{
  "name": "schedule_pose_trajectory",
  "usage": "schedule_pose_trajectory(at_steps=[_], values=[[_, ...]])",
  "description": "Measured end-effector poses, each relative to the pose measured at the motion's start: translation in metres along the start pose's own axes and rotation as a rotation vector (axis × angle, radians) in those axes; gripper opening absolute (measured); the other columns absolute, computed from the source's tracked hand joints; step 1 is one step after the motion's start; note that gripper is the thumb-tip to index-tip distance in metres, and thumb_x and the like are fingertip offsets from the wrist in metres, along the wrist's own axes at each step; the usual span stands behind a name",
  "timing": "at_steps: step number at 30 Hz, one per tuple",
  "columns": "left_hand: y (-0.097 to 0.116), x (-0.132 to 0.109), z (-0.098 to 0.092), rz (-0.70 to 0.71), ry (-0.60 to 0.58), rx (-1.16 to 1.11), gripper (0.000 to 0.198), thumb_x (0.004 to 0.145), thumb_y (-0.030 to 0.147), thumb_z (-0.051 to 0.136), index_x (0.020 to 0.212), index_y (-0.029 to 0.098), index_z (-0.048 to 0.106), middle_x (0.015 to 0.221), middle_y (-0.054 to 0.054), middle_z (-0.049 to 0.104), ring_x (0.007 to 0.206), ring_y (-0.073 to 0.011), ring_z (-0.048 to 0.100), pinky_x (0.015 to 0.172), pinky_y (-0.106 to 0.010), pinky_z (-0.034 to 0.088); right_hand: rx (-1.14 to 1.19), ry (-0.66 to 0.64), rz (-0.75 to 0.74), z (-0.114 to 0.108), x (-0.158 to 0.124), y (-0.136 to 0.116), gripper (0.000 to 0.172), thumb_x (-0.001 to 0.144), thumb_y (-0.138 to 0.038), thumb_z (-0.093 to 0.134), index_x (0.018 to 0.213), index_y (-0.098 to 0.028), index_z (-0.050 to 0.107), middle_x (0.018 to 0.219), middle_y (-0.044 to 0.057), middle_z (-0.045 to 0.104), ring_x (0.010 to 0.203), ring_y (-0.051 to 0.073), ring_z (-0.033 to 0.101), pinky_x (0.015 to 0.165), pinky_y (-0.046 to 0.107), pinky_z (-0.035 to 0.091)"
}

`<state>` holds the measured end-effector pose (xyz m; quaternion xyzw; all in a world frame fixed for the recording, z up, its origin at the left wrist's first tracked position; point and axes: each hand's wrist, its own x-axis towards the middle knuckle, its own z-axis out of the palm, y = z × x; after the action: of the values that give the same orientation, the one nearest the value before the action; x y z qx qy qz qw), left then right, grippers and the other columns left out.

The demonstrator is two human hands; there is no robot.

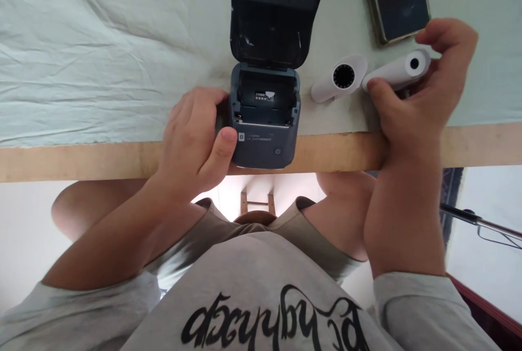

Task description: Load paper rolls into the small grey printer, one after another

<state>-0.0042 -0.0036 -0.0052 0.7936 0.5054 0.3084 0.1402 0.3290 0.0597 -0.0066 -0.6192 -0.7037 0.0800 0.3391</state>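
Observation:
A dark label printer (265, 147) stands at the table's front edge with its lid (273, 19) swung up and back, its paper bay exposed. My left hand (191, 139) is closed against the printer's left side, thumb near the front corner, the other fingertips partly hidden behind it. To the right, my right hand (428, 90) grips a white paper roll (391, 72) between thumb and fingers; the roll lies tilted, its small core hole facing me. Just left of it, a second white roll (324, 88) with a wider dark core rests on the cloth.
A smartphone (397, 0) in a clear case lies beyond the right-hand roll. Pale green wrinkled cloth (101, 57) covers the table, whose bare wooden edge (81, 160) runs in front of me. A thin metal rod (489, 223) shows below the table at right.

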Motion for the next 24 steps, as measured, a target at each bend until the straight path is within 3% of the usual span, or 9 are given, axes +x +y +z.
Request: schedule_pose_trajectory(at_steps=[3, 6, 14, 19, 22, 24], values=[[0.001, 0.000, -0.001, -0.034, -0.009, -0.005, 0.051, 0.106, 0.056, 0.023, 0.118, 0.019, 0.055, 0.100, -0.013, 0.065, 0.089, -0.0276, 0.060, 0.082, -0.043, 0.049, 0.059, 0.037, 0.040, 0.004, 0.000, -0.004, 0.069, 0.062, -0.017, 0.065, 0.130, -0.019, 0.053, 0.115, 0.008, 0.062, 0.093, 0.019, 0.059, 0.073, 0.033, 0.047], [0.002, 0.000, -0.002, -0.031, -0.013, -0.018, 0.052, 0.106, 0.055, 0.022, 0.118, 0.018, 0.056, 0.099, -0.013, 0.065, 0.089, -0.0272, 0.061, 0.082, -0.043, 0.049, 0.070, 0.061, 0.055, 0.004, -0.001, -0.004, 0.069, 0.061, -0.018, 0.068, 0.129, -0.015, 0.056, 0.099, 0.004, 0.057, 0.081, 0.016, 0.053, 0.071, 0.033, 0.044], [0.003, -0.001, -0.005, -0.048, -0.037, -0.058, 0.051, 0.107, 0.057, 0.022, 0.123, 0.022, 0.055, 0.108, -0.013, 0.068, 0.098, -0.0284, 0.064, 0.088, -0.044, 0.052, -0.096, 0.048, 0.024, 0.004, -0.004, 0.005, 0.057, 0.070, -0.038, 0.074, 0.122, -0.023, 0.057, 0.100, 0.002, 0.054, 0.084, 0.018, 0.050, 0.079, 0.038, 0.044], [0.001, -0.001, -0.003, -0.007, -0.020, -0.053, 0.046, 0.107, 0.054, 0.023, 0.122, 0.023, 0.053, 0.107, -0.011, 0.068, 0.095, -0.0272, 0.065, 0.084, -0.043, 0.052, -0.031, 0.082, 0.034, 0.006, 0.000, 0.006, 0.049, 0.067, -0.028, 0.072, 0.113, -0.020, 0.058, 0.092, 0.001, 0.049, 0.081, 0.017, 0.048, 0.077, 0.038, 0.043], [0.000, 0.000, -0.001, -0.004, 0.003, -0.047, 0.044, 0.107, 0.053, 0.025, 0.120, 0.023, 0.053, 0.104, -0.011, 0.068, 0.093, -0.0275, 0.064, 0.082, -0.044, 0.052, 0.176, 0.232, -0.055, 0.006, -0.001, -0.002, 0.050, 0.069, -0.044, 0.071, 0.110, -0.021, 0.055, 0.101, 0.005, 0.045, 0.097, 0.023, 0.054, 0.077, 0.040, 0.047], [0.000, -0.001, 0.000, -0.008, 0.002, -0.037, 0.042, 0.107, 0.053, 0.026, 0.120, 0.023, 0.053, 0.104, -0.011, 0.068, 0.093, -0.0279, 0.065, 0.082, -0.044, 0.052, 0.317, 0.277, -0.044, 0.005, -0.006, -0.017, 0.062, 0.071, -0.064, 0.065, 0.118, -0.025, 0.051, 0.118, 0.008, 0.043, 0.124, 0.032, 0.050, 0.083, 0.045, 0.050]])
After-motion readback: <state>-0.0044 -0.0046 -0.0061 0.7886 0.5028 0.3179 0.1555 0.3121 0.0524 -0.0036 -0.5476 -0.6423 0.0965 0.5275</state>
